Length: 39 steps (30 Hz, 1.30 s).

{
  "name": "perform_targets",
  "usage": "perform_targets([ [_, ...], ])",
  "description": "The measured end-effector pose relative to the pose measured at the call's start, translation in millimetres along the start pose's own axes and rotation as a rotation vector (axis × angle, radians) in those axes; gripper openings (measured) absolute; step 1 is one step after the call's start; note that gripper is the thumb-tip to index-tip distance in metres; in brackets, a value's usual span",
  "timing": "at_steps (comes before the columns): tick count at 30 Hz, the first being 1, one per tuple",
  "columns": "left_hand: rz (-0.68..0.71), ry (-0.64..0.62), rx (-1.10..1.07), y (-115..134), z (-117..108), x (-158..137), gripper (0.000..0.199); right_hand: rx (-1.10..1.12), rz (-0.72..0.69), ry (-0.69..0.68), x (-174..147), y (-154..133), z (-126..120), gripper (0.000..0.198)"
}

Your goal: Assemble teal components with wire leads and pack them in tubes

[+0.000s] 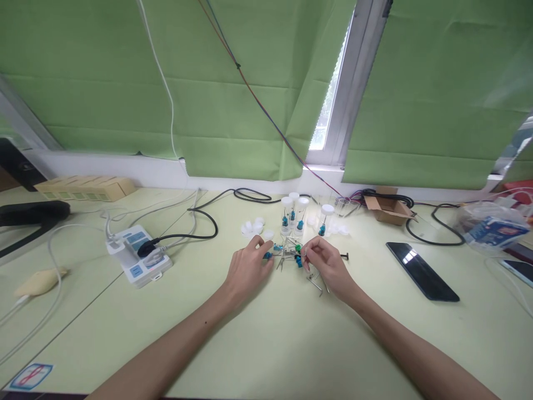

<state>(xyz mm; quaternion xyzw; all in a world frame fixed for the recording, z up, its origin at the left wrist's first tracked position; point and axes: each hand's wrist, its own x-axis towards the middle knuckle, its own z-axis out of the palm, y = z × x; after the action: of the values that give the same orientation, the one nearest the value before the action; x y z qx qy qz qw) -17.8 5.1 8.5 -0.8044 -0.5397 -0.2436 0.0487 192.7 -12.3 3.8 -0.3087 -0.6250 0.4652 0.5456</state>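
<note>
Left hand point(249, 268), right hand point(328, 264) at small parts point(298, 261); vials point(300, 218) behind.

So both bare forearms, left point(175, 339) and right point(400, 328), reach forward and angle inward, hands close but not touching. The left hand point(250, 269) is back-up, fingers bent and thumb forward. The right hand point(328, 266) has its fingers curled in, thumb near the index, maybe pinching, but the tips are too small to tell.
</note>
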Motion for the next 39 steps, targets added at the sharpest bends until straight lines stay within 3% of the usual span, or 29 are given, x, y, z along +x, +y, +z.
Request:
perform_targets([
  [10,0.037,-0.032,-0.006,2.8,-0.3,-1.1,0.027,-0.003,0.088,-0.024,-1.1,3.1,0.3,0.025],
  [39,0.071,-0.042,-0.083,3.3,1.5,-3.3,0.025,-0.157,0.036,0.010,-2.1,7.1,3.1,0.019],
])
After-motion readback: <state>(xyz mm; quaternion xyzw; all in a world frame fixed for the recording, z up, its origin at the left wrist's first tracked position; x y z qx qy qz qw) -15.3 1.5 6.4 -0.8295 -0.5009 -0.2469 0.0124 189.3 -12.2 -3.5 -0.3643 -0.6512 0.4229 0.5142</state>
